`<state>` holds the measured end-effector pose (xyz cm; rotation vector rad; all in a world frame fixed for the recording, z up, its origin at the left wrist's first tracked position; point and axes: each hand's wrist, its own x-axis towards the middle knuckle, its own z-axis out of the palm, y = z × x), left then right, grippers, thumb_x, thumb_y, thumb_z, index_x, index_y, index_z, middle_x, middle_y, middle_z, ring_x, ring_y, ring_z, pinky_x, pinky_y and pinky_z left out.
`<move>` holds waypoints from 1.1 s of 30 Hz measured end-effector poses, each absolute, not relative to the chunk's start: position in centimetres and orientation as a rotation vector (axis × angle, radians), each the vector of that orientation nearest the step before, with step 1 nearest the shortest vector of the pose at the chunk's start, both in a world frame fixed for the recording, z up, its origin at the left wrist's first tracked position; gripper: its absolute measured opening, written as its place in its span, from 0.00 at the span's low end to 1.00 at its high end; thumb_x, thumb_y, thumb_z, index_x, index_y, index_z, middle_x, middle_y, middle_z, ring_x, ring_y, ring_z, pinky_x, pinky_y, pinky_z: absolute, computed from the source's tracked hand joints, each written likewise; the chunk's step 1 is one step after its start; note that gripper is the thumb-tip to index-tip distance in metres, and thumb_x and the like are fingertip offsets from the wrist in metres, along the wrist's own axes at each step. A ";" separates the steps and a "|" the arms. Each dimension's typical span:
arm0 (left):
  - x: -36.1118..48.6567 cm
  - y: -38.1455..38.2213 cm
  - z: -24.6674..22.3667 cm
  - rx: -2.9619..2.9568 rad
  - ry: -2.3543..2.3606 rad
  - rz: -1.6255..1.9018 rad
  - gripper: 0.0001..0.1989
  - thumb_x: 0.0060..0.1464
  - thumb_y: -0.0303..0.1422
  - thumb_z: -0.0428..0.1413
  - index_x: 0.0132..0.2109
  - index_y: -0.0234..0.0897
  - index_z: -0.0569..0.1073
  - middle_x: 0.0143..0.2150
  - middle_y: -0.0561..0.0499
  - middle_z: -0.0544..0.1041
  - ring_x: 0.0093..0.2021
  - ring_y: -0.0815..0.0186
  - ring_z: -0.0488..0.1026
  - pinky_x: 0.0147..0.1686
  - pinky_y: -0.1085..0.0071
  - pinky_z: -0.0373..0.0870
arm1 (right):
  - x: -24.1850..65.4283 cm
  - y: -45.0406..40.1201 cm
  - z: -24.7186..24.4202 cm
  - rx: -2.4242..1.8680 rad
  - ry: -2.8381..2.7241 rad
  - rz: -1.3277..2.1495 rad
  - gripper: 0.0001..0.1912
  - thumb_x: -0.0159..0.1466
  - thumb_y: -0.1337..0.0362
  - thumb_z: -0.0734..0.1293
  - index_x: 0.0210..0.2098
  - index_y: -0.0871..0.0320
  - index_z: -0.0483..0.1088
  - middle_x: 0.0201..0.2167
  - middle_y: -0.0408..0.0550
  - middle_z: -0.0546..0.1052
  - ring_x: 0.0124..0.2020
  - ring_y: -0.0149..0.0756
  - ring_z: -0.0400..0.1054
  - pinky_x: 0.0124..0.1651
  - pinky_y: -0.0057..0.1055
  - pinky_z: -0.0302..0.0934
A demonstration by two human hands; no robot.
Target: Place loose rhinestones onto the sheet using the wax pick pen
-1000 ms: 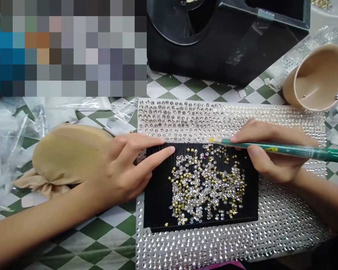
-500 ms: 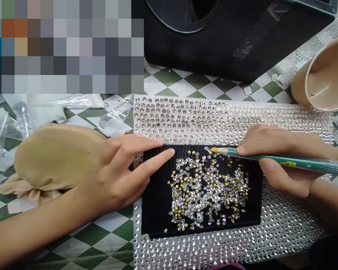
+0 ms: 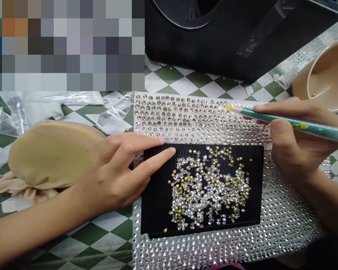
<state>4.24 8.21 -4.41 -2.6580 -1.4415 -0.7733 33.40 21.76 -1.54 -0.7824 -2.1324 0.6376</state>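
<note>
Your right fingers pinch a slim green pencil-like tool, its yellow marking illegible, its yellow tip at the sheet of rowed, faceted studs. Your left fingers, extended and parted, touch the ribbed black tray of loose silver-and-gold stones lying on that sheet.

Single view: head-worn camera, facing forward and down.
Close range over bench; tray below frame centre.

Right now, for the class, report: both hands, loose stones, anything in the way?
Left hand at tray's corner. Right hand gripping pencil, tip at sheet's upper rows. Loose stones scattered on tray. Tray covers part of sheet.
</note>
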 end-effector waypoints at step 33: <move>4.2 8.3 -4.4 -2.645 -1.418 -0.765 0.20 0.57 0.17 0.51 0.54 0.31 0.74 0.49 0.40 0.74 0.49 0.57 0.73 0.49 0.56 0.76 | 32.4 21.9 -0.2 -0.370 -2.402 0.834 0.11 0.59 0.73 0.66 0.39 0.59 0.77 0.29 0.42 0.81 0.28 0.28 0.70 0.33 0.32 0.65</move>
